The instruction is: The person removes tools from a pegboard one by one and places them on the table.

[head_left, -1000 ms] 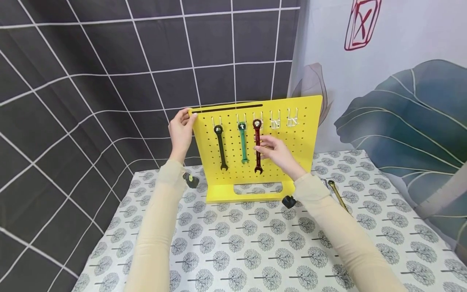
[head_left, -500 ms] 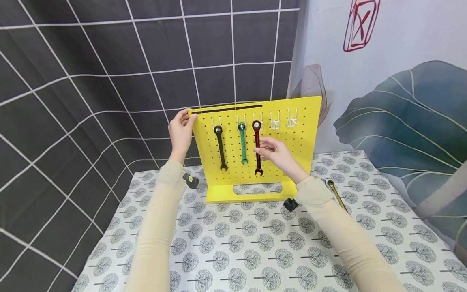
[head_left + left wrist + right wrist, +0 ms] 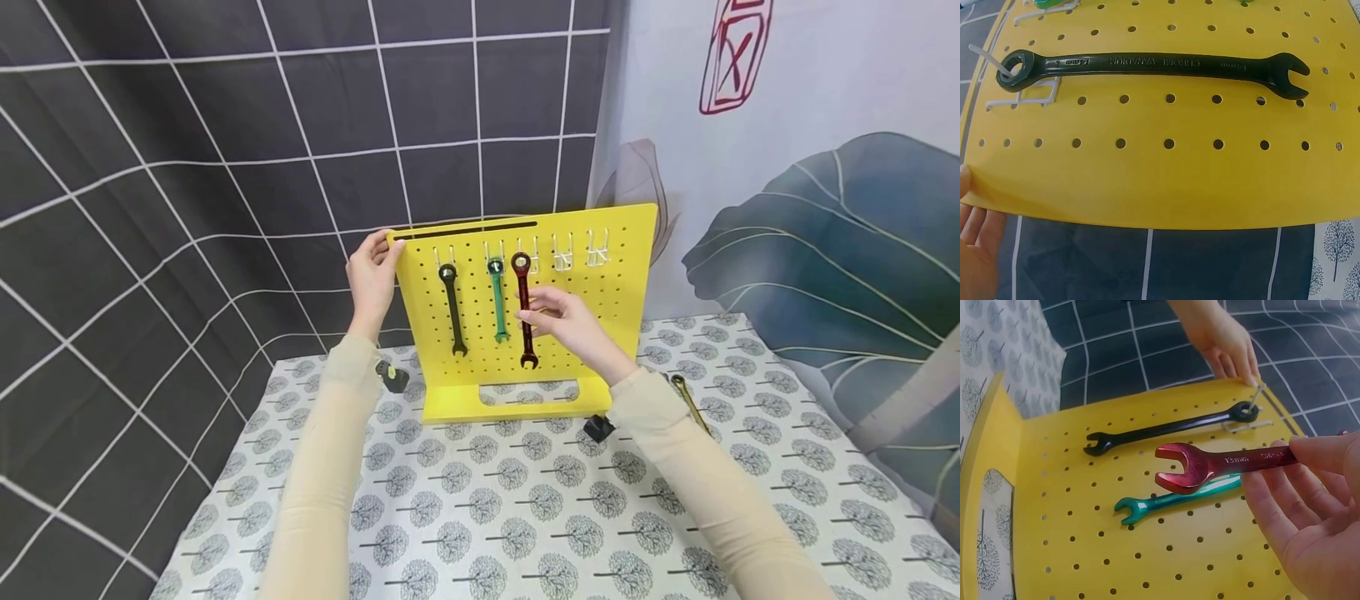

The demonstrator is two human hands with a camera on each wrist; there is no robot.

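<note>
My right hand [image 3: 576,332] pinches the shank of a dark red combination wrench [image 3: 522,282] between thumb and fingers. The wrench is near upright in front of a yellow pegboard [image 3: 632,283], its ring end up beside a white double hook. Whether the ring touches that hook, I cannot tell. In the right wrist view its open end [image 3: 1186,470] points left and "13mm" is legible. My left hand [image 3: 371,282] grips the board's upper left corner, thumb in front, fingers behind. A black wrench [image 3: 453,310] and a green wrench [image 3: 498,304] hang from hooks to the left.
White double hooks [image 3: 562,260] without wrenches are at the board's upper right. A gold wrench [image 3: 691,403] lies on the tree-patterned tablecloth [image 3: 517,492], partly behind the right sleeve. A dark gridded curtain [image 3: 315,100] hangs behind.
My right hand has drawn the red wrench slightly down, left and away from the board. The left hand keeps its grip on the corner. The head view has tilted slightly.
</note>
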